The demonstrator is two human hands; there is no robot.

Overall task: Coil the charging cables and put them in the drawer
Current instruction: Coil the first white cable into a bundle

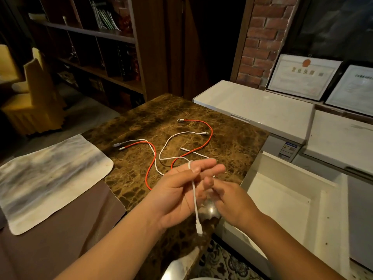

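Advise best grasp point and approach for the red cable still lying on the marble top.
Judgement: take the red cable at its far plug end, coming from above. That end lies flat and apart from the white cable, while the middle crosses white strands. The left hand already holds a white cable, so the right hand seems the likelier one.

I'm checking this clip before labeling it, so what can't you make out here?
- Right hand, head view: fingertips hidden behind the left hand, so its grip on the white cable is unclear.
- Drawer: its right side is cut off by the frame edge.
- Certificates: print too small and dim.
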